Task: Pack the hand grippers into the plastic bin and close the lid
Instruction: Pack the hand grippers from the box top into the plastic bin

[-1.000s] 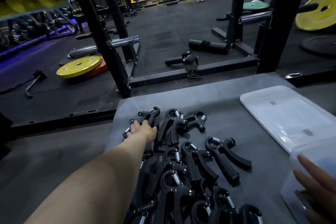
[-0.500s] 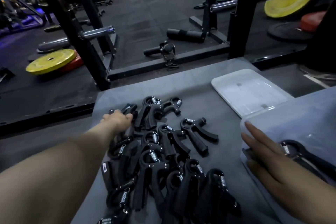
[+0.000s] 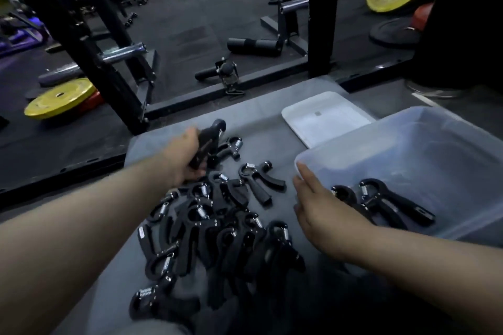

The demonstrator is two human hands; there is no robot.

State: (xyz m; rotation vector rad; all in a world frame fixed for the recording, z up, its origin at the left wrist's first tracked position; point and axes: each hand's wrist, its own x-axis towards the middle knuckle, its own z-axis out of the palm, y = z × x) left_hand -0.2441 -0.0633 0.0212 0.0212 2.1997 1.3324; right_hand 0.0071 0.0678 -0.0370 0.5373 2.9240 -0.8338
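Currently, by item:
Left hand: fingers wrapped around one gripper, raised just above the far end of the pile.
Right hand: fingers spread flat, holding nothing, resting against the bin's near left corner.
Pile: black grippers heaped on the grey surface, between both hands.
Bin: clear, open, right of the right-hand fingers; two grippers inside.
Lid: flat on the surface, beyond the bin.
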